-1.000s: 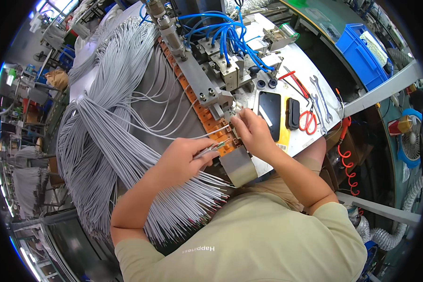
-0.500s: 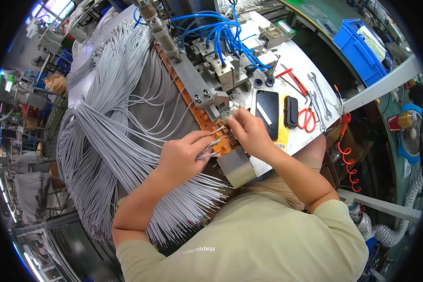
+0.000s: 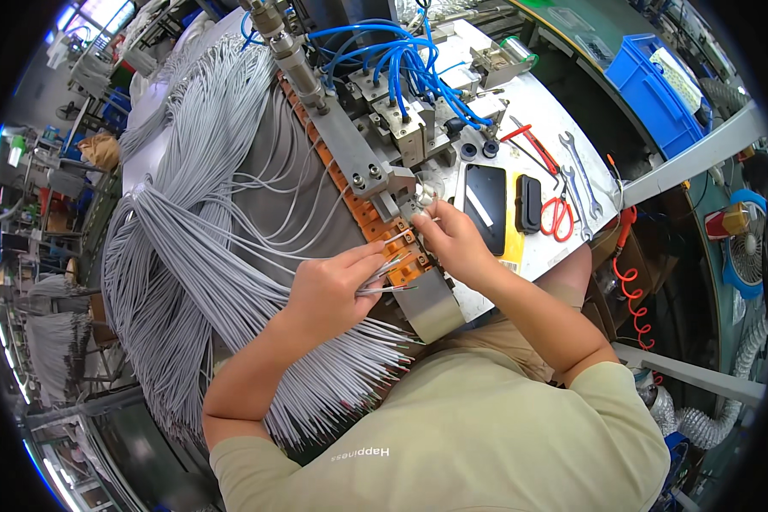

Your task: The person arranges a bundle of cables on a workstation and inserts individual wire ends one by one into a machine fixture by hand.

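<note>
My left hand [image 3: 334, 286] is closed around a few grey cables [image 3: 394, 289], whose stripped ends stick out to the right past its fingers. My right hand [image 3: 454, 241] pinches with thumb and index finger at the tip of one grey cable, beside the metal press head [image 3: 398, 183]. Its fingertips partly hide what lies between them. Beneath both hands runs a row of orange holders [image 3: 374, 224] along a rail, ending at a bare metal plate [image 3: 433, 305]. A thick bundle of grey cables [image 3: 205, 247] spreads to the left, its loose ends fanned out below my left forearm.
Blue air tubes [image 3: 392, 51] loop over the machine. On the white table to the right lie a black phone [image 3: 485, 209], a black case [image 3: 528, 204], red-handled scissors [image 3: 558, 218] and wrenches [image 3: 578, 171]. A blue crate [image 3: 657, 94] stands farther right.
The cable ends in my left hand now reach farther right and are spread apart. My right hand has shifted slightly, staying by the press head.
</note>
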### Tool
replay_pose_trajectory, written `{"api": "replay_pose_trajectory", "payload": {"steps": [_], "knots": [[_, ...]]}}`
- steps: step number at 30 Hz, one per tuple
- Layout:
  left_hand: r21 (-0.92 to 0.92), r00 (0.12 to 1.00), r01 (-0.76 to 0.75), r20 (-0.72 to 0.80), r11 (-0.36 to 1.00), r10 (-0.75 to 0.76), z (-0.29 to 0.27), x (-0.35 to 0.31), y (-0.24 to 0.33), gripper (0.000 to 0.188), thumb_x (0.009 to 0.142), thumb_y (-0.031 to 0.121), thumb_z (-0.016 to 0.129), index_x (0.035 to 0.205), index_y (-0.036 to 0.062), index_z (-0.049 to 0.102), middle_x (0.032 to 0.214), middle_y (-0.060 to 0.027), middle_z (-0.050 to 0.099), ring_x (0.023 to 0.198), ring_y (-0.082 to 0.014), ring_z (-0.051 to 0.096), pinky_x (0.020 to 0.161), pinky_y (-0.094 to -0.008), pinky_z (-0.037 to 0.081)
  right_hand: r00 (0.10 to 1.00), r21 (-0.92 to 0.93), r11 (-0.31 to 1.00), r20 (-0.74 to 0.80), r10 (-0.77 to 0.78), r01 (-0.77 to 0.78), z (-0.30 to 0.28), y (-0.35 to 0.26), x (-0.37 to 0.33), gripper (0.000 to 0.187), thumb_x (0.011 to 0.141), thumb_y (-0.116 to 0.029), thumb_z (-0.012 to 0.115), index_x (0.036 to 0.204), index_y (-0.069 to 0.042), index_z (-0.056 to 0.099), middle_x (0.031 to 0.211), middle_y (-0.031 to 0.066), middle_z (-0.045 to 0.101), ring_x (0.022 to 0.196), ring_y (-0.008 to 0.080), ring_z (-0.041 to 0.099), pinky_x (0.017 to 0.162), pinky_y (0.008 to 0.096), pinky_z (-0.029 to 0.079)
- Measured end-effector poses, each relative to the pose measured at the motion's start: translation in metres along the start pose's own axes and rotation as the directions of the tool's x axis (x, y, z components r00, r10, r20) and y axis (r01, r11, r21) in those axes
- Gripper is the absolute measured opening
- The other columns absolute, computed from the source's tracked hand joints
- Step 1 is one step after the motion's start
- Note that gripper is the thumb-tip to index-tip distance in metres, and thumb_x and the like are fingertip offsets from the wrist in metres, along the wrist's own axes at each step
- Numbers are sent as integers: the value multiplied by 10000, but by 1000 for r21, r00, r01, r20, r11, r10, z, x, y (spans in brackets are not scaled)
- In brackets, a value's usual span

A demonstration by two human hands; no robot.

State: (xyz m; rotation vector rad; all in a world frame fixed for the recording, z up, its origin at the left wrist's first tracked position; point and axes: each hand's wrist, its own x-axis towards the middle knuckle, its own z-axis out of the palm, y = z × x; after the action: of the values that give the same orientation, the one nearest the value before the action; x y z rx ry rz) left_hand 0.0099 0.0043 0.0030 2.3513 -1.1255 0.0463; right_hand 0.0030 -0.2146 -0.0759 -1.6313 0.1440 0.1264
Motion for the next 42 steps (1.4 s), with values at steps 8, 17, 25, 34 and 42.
{"api": "replay_pose_trajectory", "payload": {"steps": [8, 17, 25, 34, 42], "knots": [[-364, 989, 135, -11, 921, -149, -4, 4, -7, 214, 821, 54, 720, 1029, 21, 680, 1033, -99, 725, 694, -153, 669, 584, -264, 519, 992, -48, 996, -106, -75, 70, -7, -29, -22, 184, 983, -197, 611, 949, -22, 564, 652, 20, 561, 579, 52, 491, 500, 254, 366], [-737, 861, 499, 364, 456, -355, -8, 5, -15, 166, 943, 45, 639, 1090, -28, 620, 913, -85, 728, 706, -63, 622, 634, -220, 497, 648, -457, 555, 64, -759, 696, 14, -37, -47, 159, 867, -25, 691, 1008, -27, 617, 651, 59, 596, 529, 155, 554, 532, 306, 378], [-498, 956, 288, 99, 818, -276, 0, 3, -10, 196, 903, 72, 689, 1079, -2, 648, 795, -101, 709, 664, -96, 640, 626, -250, 507, 757, -430, 667, 63, -650, 609, 20, -39, -46, 155, 846, -35, 715, 974, -41, 627, 651, 43, 619, 543, 183, 560, 632, 326, 367], [-427, 961, 273, 161, 862, -224, -11, 5, -4, 152, 920, 56, 672, 1050, -21, 646, 814, -66, 720, 731, -81, 655, 660, -238, 517, 868, -374, 789, 107, -485, 487, 19, -44, -47, 138, 854, -40, 714, 949, -42, 615, 676, 46, 621, 572, 165, 554, 647, 321, 367], [-585, 917, 392, 307, 710, -253, -15, 8, -3, 130, 973, 104, 599, 1036, -5, 632, 786, -33, 685, 767, -80, 635, 679, -239, 495, 611, -368, 510, 247, -752, 777, 5, -31, -27, 181, 824, -54, 732, 946, -48, 599, 775, 75, 583, 680, 229, 517, 686, 352, 370]]}}
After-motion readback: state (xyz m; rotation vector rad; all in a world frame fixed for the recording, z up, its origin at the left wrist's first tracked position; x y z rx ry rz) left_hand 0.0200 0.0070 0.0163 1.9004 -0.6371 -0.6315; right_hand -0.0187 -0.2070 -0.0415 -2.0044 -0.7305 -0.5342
